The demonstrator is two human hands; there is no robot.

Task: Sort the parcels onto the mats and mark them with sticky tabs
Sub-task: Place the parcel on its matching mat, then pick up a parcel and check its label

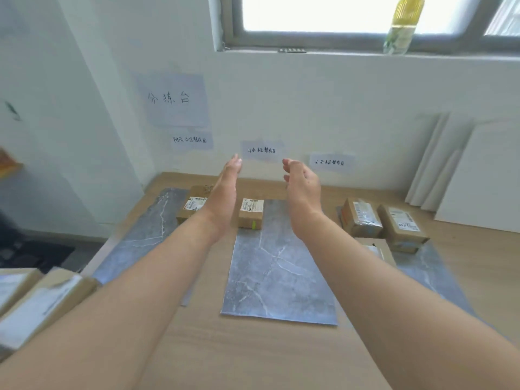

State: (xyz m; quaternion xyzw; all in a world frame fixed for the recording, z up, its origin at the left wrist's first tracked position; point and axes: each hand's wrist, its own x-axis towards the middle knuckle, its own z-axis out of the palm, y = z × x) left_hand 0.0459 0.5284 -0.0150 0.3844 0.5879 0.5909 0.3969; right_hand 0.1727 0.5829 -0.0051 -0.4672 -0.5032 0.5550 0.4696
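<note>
Parcel on middle mat between left grip and right grip, both loose-fingered, empty; bottle on sill.

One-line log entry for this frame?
left hand, right hand: open, empty | left parcel on left mat | middle parcel, green tab, on middle mat | three parcels on right mat

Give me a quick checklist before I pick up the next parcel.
1. Hands free: ok. Left hand and right hand are open, holding nothing.
2. Middle parcel marked: ok, green tab on its near face.
3. Left parcel marked: cannot tell, partly hidden.
4. Right-mat parcels marked: cannot tell, no tab shows.
5. All parcels sorted: not ok, unsorted parcels lie at lower left.
</note>
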